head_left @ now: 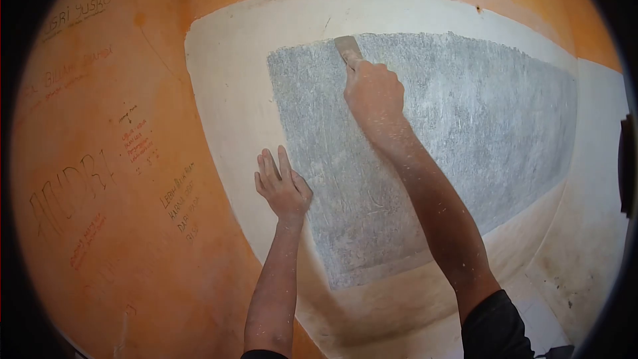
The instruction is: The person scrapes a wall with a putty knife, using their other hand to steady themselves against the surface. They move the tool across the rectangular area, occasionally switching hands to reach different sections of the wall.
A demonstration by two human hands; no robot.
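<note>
My right hand (pixel 377 96) is closed around a scraper (pixel 347 48), whose flat blade rests at the upper edge of a grey, rough patch (pixel 465 126) on the wall. Most of the scraper's handle is hidden inside my fist. Lower and to the left, my left hand (pixel 282 186) lies against the wall with fingers spread, at the border between the grey patch and the smooth off-white band (pixel 226 80). Nothing is in the left hand. Pale flecks dot both forearms.
Orange painted wall (pixel 146 259) with handwritten words in black and red runs along the left side. More orange stretches across the top. At the right is a white wall section (pixel 601 100) with a dark object (pixel 627 166) at its edge.
</note>
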